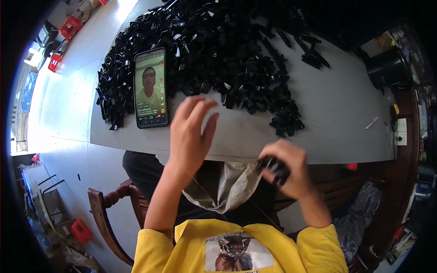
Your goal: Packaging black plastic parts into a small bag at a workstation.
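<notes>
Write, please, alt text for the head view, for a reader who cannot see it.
A person's right hand grips something black at the near edge of a grey table, while the left hand, apparently empty, is near a heap of small black pieces. A lit phone lies by the heap; beige material hangs below the table edge.

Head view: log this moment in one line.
left hand: open, over table; right hand: holds black object; black pieces: heaped; phone: screen lit; woven cloth: at table edge

a yellow short-sleeved t-shirt bears a pale rectangular print of brown hair beneath green script; the trousers are black.
</notes>
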Motion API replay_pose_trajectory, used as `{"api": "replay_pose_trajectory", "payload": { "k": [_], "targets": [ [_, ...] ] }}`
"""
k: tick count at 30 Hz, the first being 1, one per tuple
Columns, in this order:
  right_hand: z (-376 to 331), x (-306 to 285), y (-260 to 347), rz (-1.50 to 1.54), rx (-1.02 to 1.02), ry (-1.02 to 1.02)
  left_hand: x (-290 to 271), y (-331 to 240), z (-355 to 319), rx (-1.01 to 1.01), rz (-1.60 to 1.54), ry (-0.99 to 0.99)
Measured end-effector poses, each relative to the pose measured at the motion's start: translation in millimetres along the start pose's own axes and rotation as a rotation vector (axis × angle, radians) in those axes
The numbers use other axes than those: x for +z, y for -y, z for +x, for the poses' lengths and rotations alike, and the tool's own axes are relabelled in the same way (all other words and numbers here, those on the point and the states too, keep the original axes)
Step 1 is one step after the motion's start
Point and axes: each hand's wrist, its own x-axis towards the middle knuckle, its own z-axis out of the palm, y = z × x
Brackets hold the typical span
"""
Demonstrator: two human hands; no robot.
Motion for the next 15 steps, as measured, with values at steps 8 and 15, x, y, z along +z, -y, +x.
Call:
{"api": "replay_pose_trajectory", "payload": {
  "k": [8,15],
  "targets": [
    [108,-73,-90,-0.508,0.001,-0.389,21,25,30,0.189,0.492,-0.034],
    [146,-82,-102,-0.825,-0.212,0.011,16,28,34,0.086,0.421,-0.051]
  ]
}}
